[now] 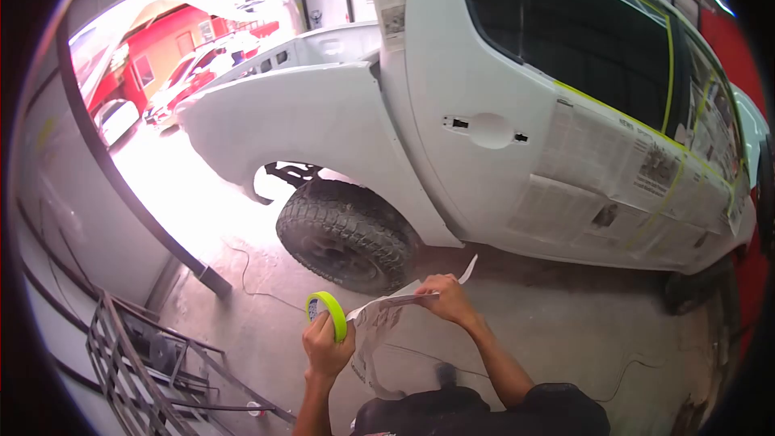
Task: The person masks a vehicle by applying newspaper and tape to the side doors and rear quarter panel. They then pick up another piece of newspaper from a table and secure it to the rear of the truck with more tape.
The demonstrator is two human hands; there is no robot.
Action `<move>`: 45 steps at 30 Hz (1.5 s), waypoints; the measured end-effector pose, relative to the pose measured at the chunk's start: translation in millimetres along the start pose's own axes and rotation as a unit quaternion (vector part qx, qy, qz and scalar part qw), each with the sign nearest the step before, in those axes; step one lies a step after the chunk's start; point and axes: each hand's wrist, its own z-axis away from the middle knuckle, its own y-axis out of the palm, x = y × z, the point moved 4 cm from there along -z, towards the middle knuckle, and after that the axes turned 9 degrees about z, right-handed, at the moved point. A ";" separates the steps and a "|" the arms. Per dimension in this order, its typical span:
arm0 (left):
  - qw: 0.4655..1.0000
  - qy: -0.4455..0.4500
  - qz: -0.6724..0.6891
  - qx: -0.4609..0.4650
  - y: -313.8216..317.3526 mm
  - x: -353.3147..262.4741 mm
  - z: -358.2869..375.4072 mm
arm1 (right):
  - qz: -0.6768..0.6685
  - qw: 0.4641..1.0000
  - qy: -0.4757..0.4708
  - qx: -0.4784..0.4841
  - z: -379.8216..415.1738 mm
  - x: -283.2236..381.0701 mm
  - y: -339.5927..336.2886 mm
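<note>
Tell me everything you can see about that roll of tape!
The roll of tape is a bright yellow-green ring with a greyish inside. It looks smooth. It's held up on its edge, a bit tilted, above the floor. The left hand grips its lower part, hiding some of it. Paper is right beside it; I can't tell if they touch.

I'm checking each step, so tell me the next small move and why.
Probably draw the right hand slightly away from the left hand to straighten the paper sheet: it hangs curved and uneven between them, and the left hand also holds the yellow-green tape roll.
</note>
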 end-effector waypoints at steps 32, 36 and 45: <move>0.986 -0.071 -0.014 -0.151 -51.6 23.4 4.6 | -0.017 0.994 0.100 -0.028 48.8 -7.0 -17.3; 0.982 -0.096 0.009 -0.162 -49.0 21.5 11.5 | 0.016 0.996 0.079 -0.034 51.6 -1.9 -21.2; 0.971 -0.109 -0.002 -0.214 -61.7 27.9 7.0 | 0.020 0.990 0.118 -0.075 59.8 -20.8 -42.2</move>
